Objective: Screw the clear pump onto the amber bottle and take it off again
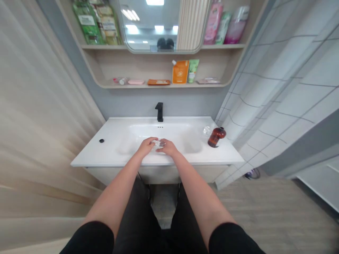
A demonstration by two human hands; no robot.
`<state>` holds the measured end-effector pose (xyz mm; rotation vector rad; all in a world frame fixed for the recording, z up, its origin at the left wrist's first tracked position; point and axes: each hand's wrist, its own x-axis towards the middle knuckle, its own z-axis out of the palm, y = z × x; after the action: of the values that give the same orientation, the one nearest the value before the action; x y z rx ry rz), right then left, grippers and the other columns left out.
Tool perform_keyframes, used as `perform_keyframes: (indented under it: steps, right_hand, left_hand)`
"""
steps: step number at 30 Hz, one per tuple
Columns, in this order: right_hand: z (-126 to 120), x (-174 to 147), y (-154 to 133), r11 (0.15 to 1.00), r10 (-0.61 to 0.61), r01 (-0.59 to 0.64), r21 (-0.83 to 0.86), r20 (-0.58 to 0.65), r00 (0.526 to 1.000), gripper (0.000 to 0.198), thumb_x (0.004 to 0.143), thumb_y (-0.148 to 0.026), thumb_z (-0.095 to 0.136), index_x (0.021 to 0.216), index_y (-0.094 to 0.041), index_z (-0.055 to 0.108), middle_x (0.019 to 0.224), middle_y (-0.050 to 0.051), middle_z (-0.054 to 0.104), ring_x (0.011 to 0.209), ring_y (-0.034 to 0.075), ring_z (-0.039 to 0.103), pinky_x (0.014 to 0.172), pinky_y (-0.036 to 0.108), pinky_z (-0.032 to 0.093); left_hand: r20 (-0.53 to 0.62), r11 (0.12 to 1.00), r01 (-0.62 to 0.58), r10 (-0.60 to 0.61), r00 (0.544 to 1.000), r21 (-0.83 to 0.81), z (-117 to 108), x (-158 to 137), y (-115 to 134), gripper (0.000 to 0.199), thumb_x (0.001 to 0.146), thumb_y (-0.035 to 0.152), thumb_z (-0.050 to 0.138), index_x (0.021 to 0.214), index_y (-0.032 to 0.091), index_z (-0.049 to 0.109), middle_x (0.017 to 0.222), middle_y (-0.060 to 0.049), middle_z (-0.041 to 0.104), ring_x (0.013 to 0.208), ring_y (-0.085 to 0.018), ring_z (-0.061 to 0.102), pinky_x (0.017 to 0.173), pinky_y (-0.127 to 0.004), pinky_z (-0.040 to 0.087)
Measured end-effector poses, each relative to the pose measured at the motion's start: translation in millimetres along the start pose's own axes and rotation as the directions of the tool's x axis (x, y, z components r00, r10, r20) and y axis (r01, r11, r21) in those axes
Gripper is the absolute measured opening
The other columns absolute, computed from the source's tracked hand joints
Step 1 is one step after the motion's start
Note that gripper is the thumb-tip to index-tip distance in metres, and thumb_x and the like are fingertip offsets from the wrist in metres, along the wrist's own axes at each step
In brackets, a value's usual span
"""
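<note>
Over the front of the white sink basin [169,131], my left hand [145,146] and my right hand [167,146] meet around a small transparent piece [158,143] that looks like clear plastic. Fingers of both hands are curled on it, left hand on its left side, right hand on its right. Its exact kind is too small to make out. To the right, on the counter, a brown bottle [216,137] leans in view, apart from my hands. Beside that bottle is a clear, crumpled-looking item [206,131].
A black faucet [159,112] stands behind the basin. On the left counter lies a small black round piece [101,140]. Above, a shelf [127,86] carries an orange pouch [180,72], a green tube [193,70] and flat packs. Several bottles flank the mirror [153,35].
</note>
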<state>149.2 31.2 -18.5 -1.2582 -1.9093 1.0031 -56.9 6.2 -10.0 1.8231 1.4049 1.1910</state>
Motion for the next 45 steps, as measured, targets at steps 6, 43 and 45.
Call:
perform_keyframes:
  steps: [6,43,45]
  right_hand:
    - [-0.4,-0.1,-0.9,0.999,0.023,-0.023,0.022,-0.022,0.999,0.063,0.065,-0.03,0.104,0.12,-0.025,0.074,0.106,0.001,0.079,0.098,0.022,0.077,0.094,0.034,0.059]
    - [-0.1,0.9,3.3,0.998,0.047,-0.044,0.053,-0.046,0.998,0.061,0.063,-0.031,0.102,0.117,-0.027,0.073,0.106,-0.001,0.078,0.099,0.022,0.077,0.095,0.036,0.059]
    - [-0.2,0.7,2.6,0.997,0.053,-0.05,0.064,-0.035,0.998,0.062,0.062,-0.03,0.102,0.118,-0.027,0.073,0.105,-0.001,0.078,0.099,0.022,0.077,0.094,0.035,0.06]
  left_hand:
    - [-0.053,0.999,0.038,-0.036,0.998,0.036,3.2,-0.4,-0.9,0.047,0.089,0.03,0.074,0.136,0.023,0.074,0.125,-0.009,0.084,0.082,-0.02,0.072,0.09,-0.039,0.062]
    - [-0.009,0.993,0.096,-0.096,0.995,-0.076,3.0,-0.9,-3.6,0.048,0.081,0.022,0.068,0.127,0.02,0.08,0.113,-0.009,0.084,0.068,-0.017,0.068,0.071,-0.034,0.059]
    - [-0.034,0.996,0.066,-0.068,0.997,-0.054,2.7,-1.6,-2.5,0.042,0.08,0.026,0.072,0.121,0.02,0.081,0.111,-0.009,0.083,0.069,-0.018,0.069,0.071,-0.034,0.059]
